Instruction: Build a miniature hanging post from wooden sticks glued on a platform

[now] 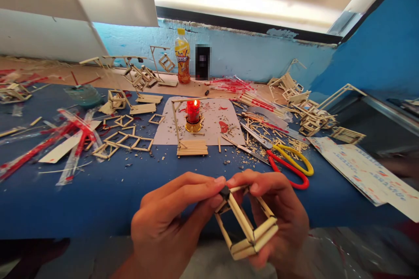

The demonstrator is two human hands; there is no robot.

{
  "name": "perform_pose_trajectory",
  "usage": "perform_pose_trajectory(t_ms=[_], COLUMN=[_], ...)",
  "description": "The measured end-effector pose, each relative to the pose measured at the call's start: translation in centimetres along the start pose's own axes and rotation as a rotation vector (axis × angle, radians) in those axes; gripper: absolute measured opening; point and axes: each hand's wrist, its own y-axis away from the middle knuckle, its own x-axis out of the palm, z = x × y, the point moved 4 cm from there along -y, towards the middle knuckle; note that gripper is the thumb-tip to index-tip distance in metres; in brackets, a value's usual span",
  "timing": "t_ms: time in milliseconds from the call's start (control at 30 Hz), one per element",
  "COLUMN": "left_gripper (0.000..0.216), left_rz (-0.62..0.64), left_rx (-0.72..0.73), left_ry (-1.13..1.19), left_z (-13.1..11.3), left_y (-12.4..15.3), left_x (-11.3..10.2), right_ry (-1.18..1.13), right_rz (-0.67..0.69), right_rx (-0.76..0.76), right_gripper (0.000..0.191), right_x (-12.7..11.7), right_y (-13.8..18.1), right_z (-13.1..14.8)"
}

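Near the front edge of the table, my right hand (283,209) is wrapped around a small box-shaped frame of pale sticks (242,218), which is tilted. My left hand (170,209) pinches a small black piece (224,192) at the frame's upper left corner; whether it is stuck to the sticks, I cannot tell. The tips of both hands almost meet there. Beyond them stands a little stick post with a slatted base (192,148). Behind that, a lit red candle (193,111) sits in a gold holder on a white sheet (163,128) strewn with bits.
Scissors with red and yellow handles (291,165) lie open to the right. Loose sticks (258,130) and printed papers (366,174) lie around them. At left are stick squares (121,139) and red-and-clear plastic wrappers (73,139). A drink bottle (182,59) stands by the wall.
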Motion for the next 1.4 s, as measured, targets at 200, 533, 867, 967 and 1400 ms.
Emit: perform_pose_trajectory(t_ms=[200,533,867,967,1400], left_gripper=[0.025,0.061,0.016,0.018,0.008], left_rz=[-0.015,0.012,0.047,0.096,0.154], left_rx=[0.056,-0.049,-0.179,-0.037,0.137], left_ry=[-0.014,0.199,0.011,-0.143,-0.534], left_z=[0.2,1.7,0.4,-0.3,-2.0], left_y=[-0.1,1.6,-0.5,-1.0,-0.7], left_x=[0.0,0.4,-0.5,-1.0,-0.7], right_ry=[-0.036,0.032,0.344,0.605,1.166], right_rz=[-0.029,-0.024,-0.054,0.014,0.491], right_rx=[0.013,-0.217,-0.372,-0.396,-0.557], right_gripper=[0.062,0.058,0.056,0.058,0.045], right_x=[0.0,0.8,0.3,-0.4,1.1], right_y=[0.4,0.5,0.8,0.4,0.2], right_z=[-0.2,-0.2,0.9,2.6,6.0])
